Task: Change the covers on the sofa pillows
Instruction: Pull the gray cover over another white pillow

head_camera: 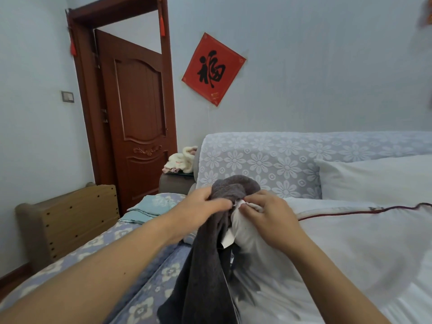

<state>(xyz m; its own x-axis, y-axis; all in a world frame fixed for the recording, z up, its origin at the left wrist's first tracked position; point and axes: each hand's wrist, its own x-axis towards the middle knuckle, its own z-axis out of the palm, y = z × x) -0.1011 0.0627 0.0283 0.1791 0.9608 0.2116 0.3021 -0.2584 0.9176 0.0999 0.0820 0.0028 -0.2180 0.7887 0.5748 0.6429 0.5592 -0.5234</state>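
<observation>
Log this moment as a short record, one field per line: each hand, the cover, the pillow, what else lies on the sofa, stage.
left hand: left hand grips the dark grey cover at its bunched top
right hand: right hand pinches a corner of the white pillow
cover: hangs down limp, only partly around the pillow corner
pillow: lies on the sofa, mostly bare
also on sofa: folded light blue cloth; another white pillow against the backrest
stage: cover neither fully on nor fully off; which way it goes cannot be told

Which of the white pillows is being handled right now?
The nearest pillow, at the grey cover: the right hand pinches its corner while the left hand grips the cover. The other pillow, against the backrest, is untouched.
</observation>
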